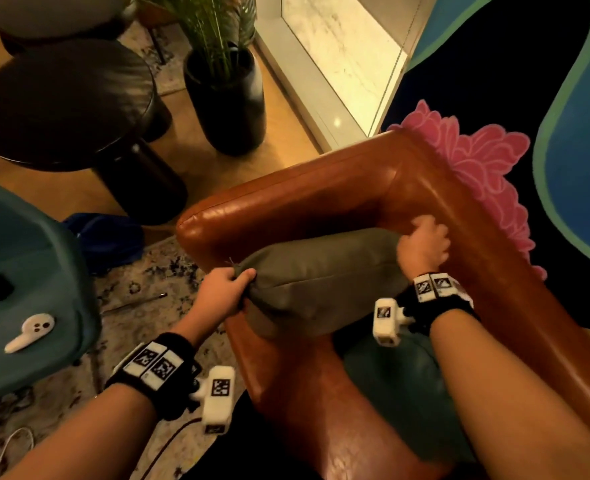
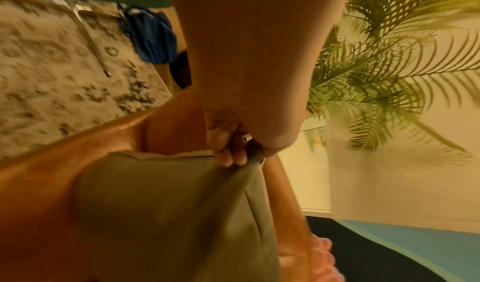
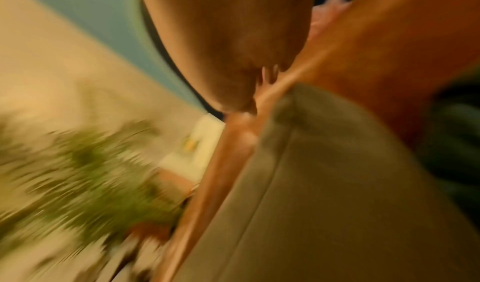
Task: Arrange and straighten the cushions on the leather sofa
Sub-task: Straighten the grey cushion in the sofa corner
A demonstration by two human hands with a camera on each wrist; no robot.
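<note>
The olive-grey fabric cushion sits in the corner of the tan-brown leather sofa, propped on the seat against the armrest and close to the backrest, and two hands hold it by opposite ends. The left hand is clamped on the cushion's near-left corner, thumb on top and fingers curled under the bunched fabric; the left wrist view shows a ring on one finger there. The right hand lies over the far-right corner, where the cushion meets the backrest, fingers bent down over the fabric; the right wrist view is too blurred to show the grip itself. Each wrist wears one black band with square printed markers and one white camera block. A second cushion, dark teal, lies on the seat just under the right forearm, so two cushions are in view. Beyond the armrest stand one black planter with a green palm and two dark round stools, one only partly in view at the top edge. A crumpled blue cloth lies on the floor beside the patterned rug. On the teal seat at the left rests one white handheld controller. Behind the sofa's backrest is a pink flower shape on a dark wall.
</note>
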